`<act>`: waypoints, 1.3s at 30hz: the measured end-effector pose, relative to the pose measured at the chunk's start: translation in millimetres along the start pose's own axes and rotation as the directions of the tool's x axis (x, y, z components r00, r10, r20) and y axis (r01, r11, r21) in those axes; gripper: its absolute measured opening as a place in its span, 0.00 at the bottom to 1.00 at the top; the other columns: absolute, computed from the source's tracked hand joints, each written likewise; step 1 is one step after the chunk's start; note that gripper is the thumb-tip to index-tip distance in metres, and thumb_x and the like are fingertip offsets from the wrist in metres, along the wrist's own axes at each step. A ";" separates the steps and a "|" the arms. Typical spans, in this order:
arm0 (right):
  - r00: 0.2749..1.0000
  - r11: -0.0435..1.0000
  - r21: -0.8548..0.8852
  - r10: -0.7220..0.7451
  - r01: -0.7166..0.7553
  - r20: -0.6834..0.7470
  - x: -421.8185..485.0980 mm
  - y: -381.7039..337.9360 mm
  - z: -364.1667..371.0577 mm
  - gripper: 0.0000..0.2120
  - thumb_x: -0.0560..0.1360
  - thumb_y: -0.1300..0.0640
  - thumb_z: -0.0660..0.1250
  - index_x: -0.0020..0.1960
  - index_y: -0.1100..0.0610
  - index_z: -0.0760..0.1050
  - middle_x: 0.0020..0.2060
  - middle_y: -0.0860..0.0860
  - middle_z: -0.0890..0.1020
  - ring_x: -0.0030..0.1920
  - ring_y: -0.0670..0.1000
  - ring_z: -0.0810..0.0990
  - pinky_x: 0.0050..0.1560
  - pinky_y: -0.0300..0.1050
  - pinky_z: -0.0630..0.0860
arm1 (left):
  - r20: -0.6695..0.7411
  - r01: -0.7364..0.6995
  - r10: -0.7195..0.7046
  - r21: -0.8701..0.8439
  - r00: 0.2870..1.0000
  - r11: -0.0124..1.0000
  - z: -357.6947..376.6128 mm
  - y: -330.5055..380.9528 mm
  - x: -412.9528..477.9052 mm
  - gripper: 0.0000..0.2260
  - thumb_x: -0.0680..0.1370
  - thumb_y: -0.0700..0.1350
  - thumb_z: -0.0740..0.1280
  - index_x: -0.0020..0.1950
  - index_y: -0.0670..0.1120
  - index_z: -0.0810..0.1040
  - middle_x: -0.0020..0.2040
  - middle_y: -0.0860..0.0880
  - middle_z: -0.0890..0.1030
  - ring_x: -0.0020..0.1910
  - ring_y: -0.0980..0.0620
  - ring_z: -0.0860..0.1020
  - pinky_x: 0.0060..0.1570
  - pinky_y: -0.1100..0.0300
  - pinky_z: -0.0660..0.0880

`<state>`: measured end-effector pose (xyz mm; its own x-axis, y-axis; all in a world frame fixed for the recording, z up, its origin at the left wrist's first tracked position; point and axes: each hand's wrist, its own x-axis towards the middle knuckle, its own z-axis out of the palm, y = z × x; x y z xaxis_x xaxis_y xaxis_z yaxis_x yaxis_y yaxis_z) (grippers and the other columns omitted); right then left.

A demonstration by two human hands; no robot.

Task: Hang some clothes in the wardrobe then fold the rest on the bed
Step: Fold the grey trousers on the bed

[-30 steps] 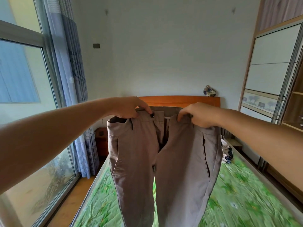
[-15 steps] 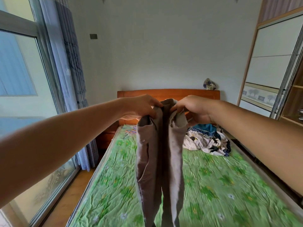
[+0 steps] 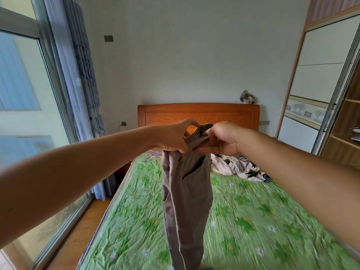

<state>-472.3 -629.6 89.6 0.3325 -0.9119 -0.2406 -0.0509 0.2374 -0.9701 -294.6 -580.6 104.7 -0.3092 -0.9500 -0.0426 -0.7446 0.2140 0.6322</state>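
Grip: the waistband of a pair of grey-brown cotton trousers is pinched by the left hand and clutched in the curled fingers of the right hand, the two hands held close together. The trousers are folded lengthwise, leg against leg, and are held hanging upright in the air above the bed with the crinkled green floral cover, over its middle towards the foot edge. A crumpled white printed garment is seen lying near the bed's right edge, towards the orange-brown carved wooden headboard. A wardrobe with white sliding panels and open wooden shelves is placed along the right side of the bed. A glass window with a blue patterned curtain is found on the left.
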 end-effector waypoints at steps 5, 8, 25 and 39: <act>0.997 0.914 -0.400 -0.074 0.071 0.008 -2.1 14.7 4.8 0.18 0.73 0.76 0.53 0.52 0.65 0.79 0.47 0.62 0.83 0.45 0.59 0.84 0.39 0.54 0.85 | -0.024 -0.051 0.053 0.065 0.998 0.997 2.8 -16.8 -3.7 0.34 0.69 0.25 0.62 0.67 0.55 0.67 0.53 0.44 0.82 0.50 0.40 0.83 0.47 0.38 0.82; 0.987 0.529 -0.836 -0.133 0.144 0.086 -2.4 11.4 -3.7 0.09 0.74 0.66 0.65 0.49 0.55 0.79 0.42 0.56 0.80 0.43 0.57 0.81 0.33 0.50 0.83 | -0.011 -0.095 0.096 0.098 0.995 0.991 3.8 -24.7 -3.1 0.31 0.69 0.24 0.61 0.64 0.53 0.69 0.53 0.44 0.82 0.50 0.42 0.83 0.47 0.40 0.82; 0.912 0.472 -0.831 -0.397 0.295 0.098 8.1 0.9 -41.6 0.04 0.71 0.67 0.73 0.38 0.62 0.82 0.39 0.61 0.85 0.42 0.59 0.85 0.45 0.56 0.84 | -0.150 -0.244 0.348 0.467 0.925 0.850 -24.7 -62.6 -23.6 0.12 0.76 0.43 0.72 0.59 0.53 0.80 0.63 0.56 0.74 0.62 0.57 0.74 0.66 0.55 0.71; 0.915 0.545 -0.783 -0.397 0.299 0.073 1.1 -9.4 -61.1 0.04 0.72 0.71 0.68 0.40 0.67 0.81 0.36 0.61 0.84 0.42 0.62 0.86 0.46 0.56 0.85 | -0.049 -0.150 0.197 0.479 0.979 0.865 -12.0 -76.3 -20.6 0.13 0.77 0.56 0.70 0.56 0.51 0.84 0.59 0.58 0.73 0.51 0.59 0.76 0.50 0.62 0.75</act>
<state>-529.0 -653.3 96.4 0.3935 -0.9039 0.1674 -0.6660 -0.4058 -0.6259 -224.3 -580.1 66.6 -0.4205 -0.8993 0.1204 -0.8809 0.4364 0.1832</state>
